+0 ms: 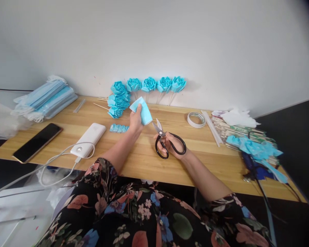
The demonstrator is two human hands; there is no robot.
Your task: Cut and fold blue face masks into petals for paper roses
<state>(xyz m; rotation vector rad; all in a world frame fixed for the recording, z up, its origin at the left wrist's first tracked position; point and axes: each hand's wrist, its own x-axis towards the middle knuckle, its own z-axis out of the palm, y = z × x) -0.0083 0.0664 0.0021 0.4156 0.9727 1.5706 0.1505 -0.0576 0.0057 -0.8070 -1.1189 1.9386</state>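
Pale-blue rectangular fabric (145,113), probably light and limp, suits edge pinching; left hand (135,120) pinches it, right hand (171,143) holds black-handled metal scissors (161,133).

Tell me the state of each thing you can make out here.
Scissors: blades open, in right hand
Blue sheet: held in left hand
Smartphone: screen dark
Power bank: cable plugged in
Face masks: piled up
Blue flowers: formed, on sticks
Tape roll: lying flat
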